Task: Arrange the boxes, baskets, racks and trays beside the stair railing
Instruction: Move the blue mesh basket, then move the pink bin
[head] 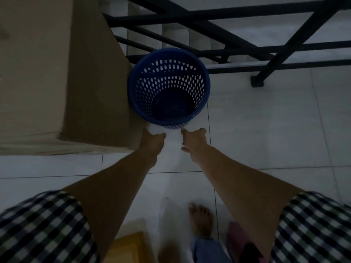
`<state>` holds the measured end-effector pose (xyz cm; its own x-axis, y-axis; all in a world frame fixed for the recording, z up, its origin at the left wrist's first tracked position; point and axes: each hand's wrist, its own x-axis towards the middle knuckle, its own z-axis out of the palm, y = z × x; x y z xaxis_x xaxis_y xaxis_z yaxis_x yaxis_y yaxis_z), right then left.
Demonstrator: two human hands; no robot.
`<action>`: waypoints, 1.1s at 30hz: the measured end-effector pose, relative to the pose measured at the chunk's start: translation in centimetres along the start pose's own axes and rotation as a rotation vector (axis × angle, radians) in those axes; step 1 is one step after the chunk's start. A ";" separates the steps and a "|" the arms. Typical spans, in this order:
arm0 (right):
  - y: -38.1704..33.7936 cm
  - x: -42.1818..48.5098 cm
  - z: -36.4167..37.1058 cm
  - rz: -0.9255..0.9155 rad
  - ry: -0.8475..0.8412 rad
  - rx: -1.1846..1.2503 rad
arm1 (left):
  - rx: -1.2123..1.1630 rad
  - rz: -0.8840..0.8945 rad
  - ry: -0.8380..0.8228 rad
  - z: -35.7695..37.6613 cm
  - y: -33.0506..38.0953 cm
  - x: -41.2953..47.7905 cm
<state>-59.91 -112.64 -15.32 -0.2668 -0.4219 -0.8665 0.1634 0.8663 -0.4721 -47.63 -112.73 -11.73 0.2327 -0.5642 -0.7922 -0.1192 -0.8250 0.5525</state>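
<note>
Looking down from the head camera, the one view here, a round dark-blue perforated plastic basket [168, 86] stands upright on the pale tiled floor [266, 130]. Its left side is right against a tall brown cardboard box [57, 73], and its far side is just in front of the black metal stair railing [218, 52], with the stair steps beyond. Nothing shows inside it.

Both arms reach toward the basket's near wall. The left hand [153, 142] has its fingers loosely bent and holds nothing. The right hand [193, 142] is also bare, with one finger pointing forward and the rest relaxed. The fingertips are close to the basket's base, but I cannot tell whether they touch it.

The basket looks light, so a push high on its wall could probably tip it onto the railing bars. A sideways nudge could catch its rim on the box. The floor looks smooth enough for it to skid farther than intended. The dim light also makes it harder to judge the gap.

By count there is one basket, one cardboard box, one railing, two hands and one bare foot [201, 218]. No rack or tray is identifiable. A yellow object [127, 247] and a pinkish one [236, 234] lie blurred at the bottom edge.
</note>
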 end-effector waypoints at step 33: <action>42.4 -21.7 -29.0 0.004 0.772 -0.184 | 1.040 0.228 -0.541 10.8 -33.9 -28.3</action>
<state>-74.78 -58.99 -11.80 -0.8607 -0.1725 -0.4790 0.0239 0.9261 -0.3765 -60.56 -69.16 -10.86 -0.3025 -0.4362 -0.8475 -0.8876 -0.1952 0.4173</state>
